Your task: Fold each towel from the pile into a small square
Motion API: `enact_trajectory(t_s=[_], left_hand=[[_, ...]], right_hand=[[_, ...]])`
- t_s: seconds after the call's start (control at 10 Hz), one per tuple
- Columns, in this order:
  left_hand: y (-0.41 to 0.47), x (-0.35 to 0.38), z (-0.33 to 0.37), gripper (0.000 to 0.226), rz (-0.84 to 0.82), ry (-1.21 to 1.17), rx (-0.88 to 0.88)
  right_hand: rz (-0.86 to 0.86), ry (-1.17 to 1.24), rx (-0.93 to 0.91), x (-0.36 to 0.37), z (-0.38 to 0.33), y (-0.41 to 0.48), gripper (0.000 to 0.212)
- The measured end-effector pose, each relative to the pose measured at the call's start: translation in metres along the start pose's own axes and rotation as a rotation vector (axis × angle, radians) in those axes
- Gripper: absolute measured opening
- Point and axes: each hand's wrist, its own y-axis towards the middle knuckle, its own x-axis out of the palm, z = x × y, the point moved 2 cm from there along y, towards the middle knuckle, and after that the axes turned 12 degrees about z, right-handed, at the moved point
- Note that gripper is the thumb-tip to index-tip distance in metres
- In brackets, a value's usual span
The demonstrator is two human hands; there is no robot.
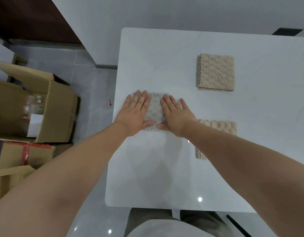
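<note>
Left hand (136,113): I see it palm down with the fingers straight and close together, pressing flat on the left part of the grey towel (154,108). It grips nothing.
Right hand (176,115): it lies flat as well, fingers straight and a little spread, pressing on the towel's right part with nothing held in it.
Thumbs: both point inward along the towel's near edge. Their tips are very close, and I cannot tell if they touch.
Grey towel: it is folded into a small square and lies flat on the table (165,177), close to the table's left edge. Only the strip between my two hands shows clearly.
Far beige towel (216,72): a folded square with a bumpy pile, lying flat on the table, farther away and to the right, well apart from the hands.
Near beige towel (221,127): another folded beige piece just right of the right wrist. The right forearm crosses over it and hides its middle.
Table: white, glossy, with rounded corners. Both forearms reach across it from the near edge.
Cardboard box (53,106): open, standing on the floor (96,86) left of the table, with clear plastic items and a white object inside.
Taped box (28,154): nearer than the open box, with red tape across its top.
</note>
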Motion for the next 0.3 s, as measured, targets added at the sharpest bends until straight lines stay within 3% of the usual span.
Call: enact_trajectory(t_s=[0.1,0.2,0.3], left_hand=[[0.001,-0.010,-0.008,0.110,-0.074,0.109,0.102],[0.002,-0.035,-0.016,0.106,-0.095,0.166,0.087],[-0.029,-0.040,-0.005,0.095,-0.035,0.125,0.036]], right_hand=[[-0.009,0.024,-0.031,-0.004,0.003,0.000,0.102],[0.022,0.087,-0.022,-0.025,0.006,-0.005,0.100],[0.118,0.141,0.009,-0.037,0.013,-0.035,0.081]])
